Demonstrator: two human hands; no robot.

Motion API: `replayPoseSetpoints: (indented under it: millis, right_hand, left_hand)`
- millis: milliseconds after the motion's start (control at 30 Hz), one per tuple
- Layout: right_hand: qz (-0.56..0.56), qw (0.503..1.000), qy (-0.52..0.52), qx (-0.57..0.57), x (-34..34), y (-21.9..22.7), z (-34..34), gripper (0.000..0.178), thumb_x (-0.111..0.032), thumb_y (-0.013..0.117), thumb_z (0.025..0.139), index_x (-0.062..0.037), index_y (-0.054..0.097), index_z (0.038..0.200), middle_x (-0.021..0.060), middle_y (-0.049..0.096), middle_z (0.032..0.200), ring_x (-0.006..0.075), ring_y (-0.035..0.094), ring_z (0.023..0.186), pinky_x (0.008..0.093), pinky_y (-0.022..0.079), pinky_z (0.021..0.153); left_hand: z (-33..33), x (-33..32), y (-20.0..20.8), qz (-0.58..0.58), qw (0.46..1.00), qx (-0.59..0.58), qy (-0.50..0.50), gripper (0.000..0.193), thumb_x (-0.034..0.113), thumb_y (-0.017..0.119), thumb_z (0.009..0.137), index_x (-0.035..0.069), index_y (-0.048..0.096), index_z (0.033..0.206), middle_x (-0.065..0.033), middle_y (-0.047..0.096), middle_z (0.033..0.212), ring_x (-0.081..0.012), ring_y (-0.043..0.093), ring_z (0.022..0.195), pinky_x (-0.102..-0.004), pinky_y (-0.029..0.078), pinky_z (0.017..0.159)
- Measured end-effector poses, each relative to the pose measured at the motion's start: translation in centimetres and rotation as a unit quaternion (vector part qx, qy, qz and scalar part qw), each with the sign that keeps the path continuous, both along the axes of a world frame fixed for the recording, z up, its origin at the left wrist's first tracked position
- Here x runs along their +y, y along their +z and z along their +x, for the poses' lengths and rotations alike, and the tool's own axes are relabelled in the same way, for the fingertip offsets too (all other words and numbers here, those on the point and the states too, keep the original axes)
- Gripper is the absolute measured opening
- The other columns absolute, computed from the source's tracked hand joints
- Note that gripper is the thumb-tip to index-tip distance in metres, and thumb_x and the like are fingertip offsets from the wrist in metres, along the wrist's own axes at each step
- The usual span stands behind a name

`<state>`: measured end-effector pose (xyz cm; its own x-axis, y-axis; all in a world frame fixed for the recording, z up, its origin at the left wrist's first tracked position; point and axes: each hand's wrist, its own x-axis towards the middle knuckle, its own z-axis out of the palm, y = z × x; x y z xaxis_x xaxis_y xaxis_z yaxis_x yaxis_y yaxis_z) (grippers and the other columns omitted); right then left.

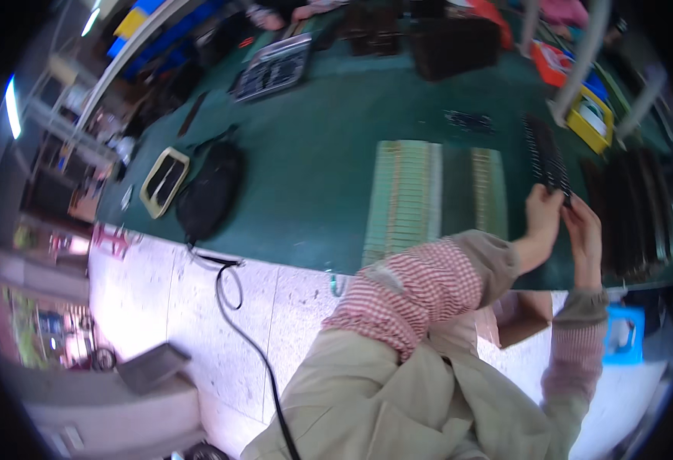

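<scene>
On the right side of the green table lies a group of long dark strips with small light marks along them. At its near end my left hand and my right hand come close together, fingers closed in a pinch. Both appear to grip the end of a dark strip; the fingertips partly hide it. Left of my hands is a narrow light-green slotted board, and beyond that a wider light-green board with rows of lines. Small dark pieces lie loose beyond the boards.
Dark stacked slabs stand right of my hands, with a yellow bin behind. At left sit a black bag and a cream tray. Farther back are a metal tray, a dark box and another person's hands.
</scene>
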<state>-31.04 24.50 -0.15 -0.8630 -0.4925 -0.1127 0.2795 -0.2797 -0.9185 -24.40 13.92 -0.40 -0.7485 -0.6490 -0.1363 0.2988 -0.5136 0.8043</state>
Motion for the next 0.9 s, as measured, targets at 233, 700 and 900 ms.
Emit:
replayPoseSetpoints:
  millis: [233, 700, 900]
  right_hand:
    - [-0.020, 0.997, -0.035, 0.071, -6.3, 2.8, 5.9, 0.032, -0.007, 0.055, 0.087, 0.0067, 0.054, 0.116, 0.0108, 0.061, 0.106, 0.0141, 0.058, 0.091, 0.0257, 0.047, 0.083]
    - [-0.094, 0.974, 0.206, 0.012, -29.0, 4.1, 23.7, 0.033, -0.005, 0.057, 0.086, 0.0070, 0.053, 0.117, 0.0066, 0.061, 0.096, 0.0110, 0.057, 0.084, 0.0242, 0.046, 0.077]
    - [-0.036, 0.975, 0.218, 0.000, -36.3, -0.7, 27.0, 0.034, -0.005, 0.055, 0.087, 0.0082, 0.052, 0.117, 0.0079, 0.061, 0.094, 0.0105, 0.057, 0.078, 0.0235, 0.047, 0.071]
  left_hand:
    - [4.7, -5.2, 2.9, 0.017, 0.997, 0.077, 0.003, 0.005, 0.010, 0.054, 0.083, 0.005, 0.054, 0.084, -0.0004, 0.054, 0.073, -0.0082, 0.052, 0.065, -0.0223, 0.043, 0.058]
    - [25.3, -23.8, 3.4, -0.063, 0.966, 0.083, 0.236, 0.009, 0.008, 0.052, 0.086, 0.000, 0.055, 0.087, -0.0087, 0.061, 0.081, -0.0158, 0.060, 0.070, -0.0277, 0.049, 0.067]
    - [28.7, -28.9, 0.1, -0.037, 0.951, 0.032, 0.305, 0.010, 0.008, 0.053, 0.086, -0.002, 0.054, 0.086, -0.0111, 0.062, 0.078, -0.0185, 0.061, 0.067, -0.0277, 0.049, 0.064]
